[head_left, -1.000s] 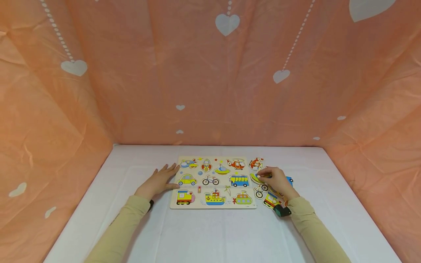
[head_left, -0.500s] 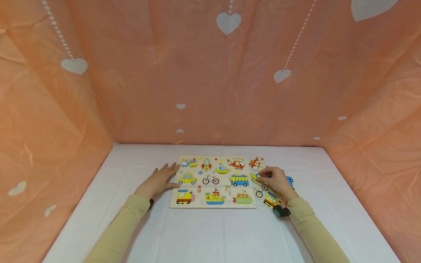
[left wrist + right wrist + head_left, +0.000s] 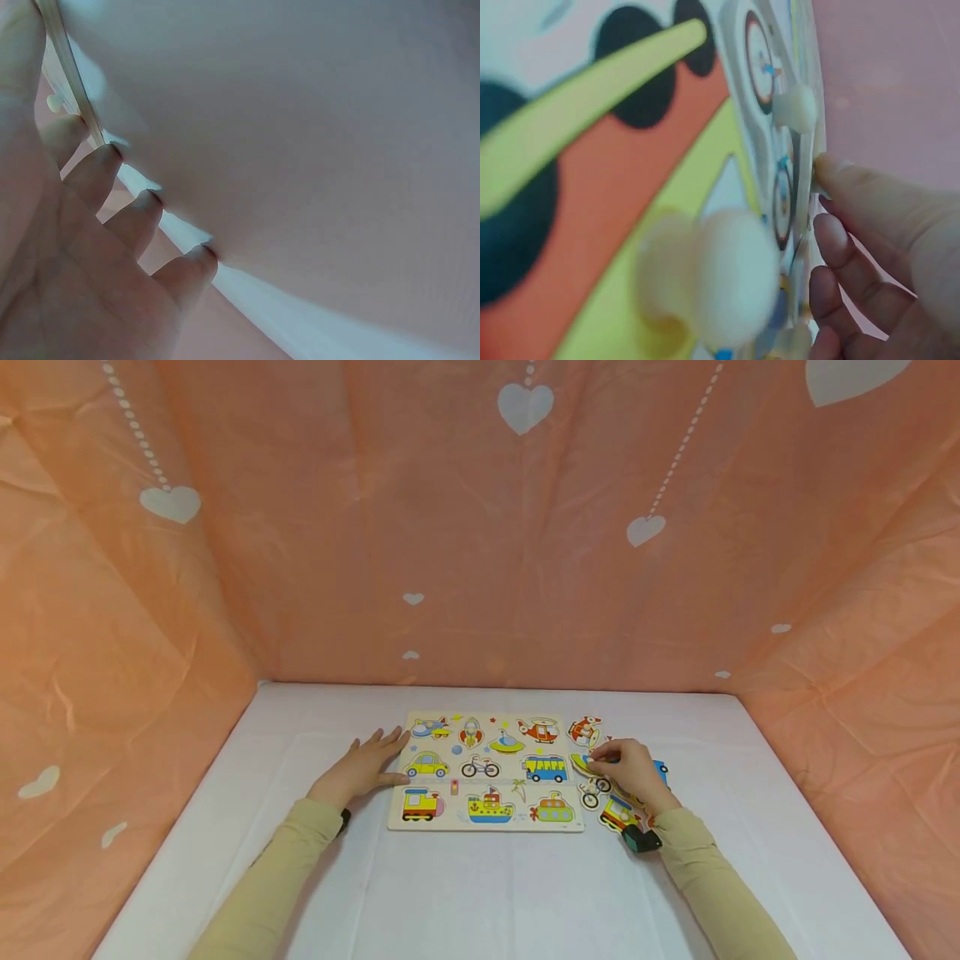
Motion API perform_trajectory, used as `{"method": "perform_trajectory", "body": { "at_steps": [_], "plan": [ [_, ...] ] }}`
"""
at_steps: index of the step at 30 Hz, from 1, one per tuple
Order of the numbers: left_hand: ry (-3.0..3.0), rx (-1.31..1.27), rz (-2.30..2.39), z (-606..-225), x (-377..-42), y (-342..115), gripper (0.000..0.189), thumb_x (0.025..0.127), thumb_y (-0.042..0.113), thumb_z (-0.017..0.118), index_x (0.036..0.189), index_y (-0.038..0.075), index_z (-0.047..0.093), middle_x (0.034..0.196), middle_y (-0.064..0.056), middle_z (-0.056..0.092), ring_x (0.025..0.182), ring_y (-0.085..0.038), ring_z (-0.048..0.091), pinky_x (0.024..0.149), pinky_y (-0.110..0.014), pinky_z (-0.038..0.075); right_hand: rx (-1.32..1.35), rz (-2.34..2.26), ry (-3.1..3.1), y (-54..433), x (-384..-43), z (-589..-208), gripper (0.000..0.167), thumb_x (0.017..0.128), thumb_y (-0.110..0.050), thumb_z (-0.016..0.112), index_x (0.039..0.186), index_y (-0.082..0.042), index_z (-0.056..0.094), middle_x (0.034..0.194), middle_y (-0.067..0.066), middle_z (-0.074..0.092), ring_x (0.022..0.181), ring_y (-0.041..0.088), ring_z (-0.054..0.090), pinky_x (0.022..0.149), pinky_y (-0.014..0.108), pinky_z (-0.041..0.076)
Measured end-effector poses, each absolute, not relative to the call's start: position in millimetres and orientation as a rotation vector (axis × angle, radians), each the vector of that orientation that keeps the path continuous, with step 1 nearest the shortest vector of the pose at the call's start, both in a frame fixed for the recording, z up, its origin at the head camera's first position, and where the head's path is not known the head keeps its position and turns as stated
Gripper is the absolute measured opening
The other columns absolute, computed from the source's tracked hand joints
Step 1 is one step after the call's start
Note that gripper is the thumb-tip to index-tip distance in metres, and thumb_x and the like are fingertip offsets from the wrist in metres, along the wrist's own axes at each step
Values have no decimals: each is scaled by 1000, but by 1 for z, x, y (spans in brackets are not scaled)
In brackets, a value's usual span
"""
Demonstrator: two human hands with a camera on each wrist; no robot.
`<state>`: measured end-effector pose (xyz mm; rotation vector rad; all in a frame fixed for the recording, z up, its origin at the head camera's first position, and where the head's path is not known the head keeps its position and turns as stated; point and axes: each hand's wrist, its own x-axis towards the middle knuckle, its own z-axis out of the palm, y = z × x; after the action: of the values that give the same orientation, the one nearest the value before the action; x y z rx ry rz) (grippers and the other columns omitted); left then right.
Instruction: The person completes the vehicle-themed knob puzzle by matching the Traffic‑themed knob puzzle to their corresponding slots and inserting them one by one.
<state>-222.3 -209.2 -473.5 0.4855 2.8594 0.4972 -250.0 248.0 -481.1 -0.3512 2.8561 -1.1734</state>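
Note:
My left hand (image 3: 360,768) lies with fingers spread at the left edge of a wooden puzzle board (image 3: 510,770) printed with vehicles. In the left wrist view, its thumb and fingertips are by the board's edge (image 3: 71,75). My right hand (image 3: 630,772) pinches the white knob of a yellow-green flying saucer puzzle piece (image 3: 579,763), just right of the board. Close by are a helicopter piece (image 3: 583,731), a bicycle piece (image 3: 591,795) and a train piece (image 3: 617,812). The train piece's knob (image 3: 735,277) looms large in the right wrist view. The hand partly hides other pieces.
A blue piece (image 3: 661,770) shows behind my right hand. Both hands are over a white-covered table (image 3: 465,902). Orange cloth (image 3: 465,527) with white hearts rises along the back and both sides.
The head view has tilted very slightly, shifting the whole scene a little upward near the table. Both hands keep their places, the right one still at the flying saucer piece.

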Motion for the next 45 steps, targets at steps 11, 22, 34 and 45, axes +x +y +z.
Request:
{"method": "perform_trajectory", "body": {
  "at_steps": [11,22,34,45],
  "plan": [
    [2853,482,488,-474,-223,-209,90,83,53,66,150,7,29,155,-17,24,140,-45,15,107,-67,11,-347,-1193,2842,246,-249,-470,15,85,-12,74,96,-2,73,88,6,67,82,21,59,72,32,48],
    [2846,478,473,-471,-222,-209,90,83,52,66,151,7,28,155,-17,23,140,-45,15,107,-67,11,-333,-1196,2828,239,-250,-459,16,86,-17,73,98,-7,73,99,8,67,95,26,57,79,39,48],
    [2834,470,481,-471,-223,-208,89,83,50,67,151,8,27,155,-16,22,140,-44,14,107,-67,10,-447,-1195,2857,224,-252,-453,13,85,-10,73,98,-6,74,92,5,67,89,24,58,71,34,47],
    [2837,465,479,-473,-224,-209,90,83,51,67,151,9,27,155,-16,22,141,-44,13,108,-66,9,-507,-1245,2847,209,-256,-453,8,84,-10,74,91,-7,75,88,4,66,85,22,57,71,34,45]
  ]
}}
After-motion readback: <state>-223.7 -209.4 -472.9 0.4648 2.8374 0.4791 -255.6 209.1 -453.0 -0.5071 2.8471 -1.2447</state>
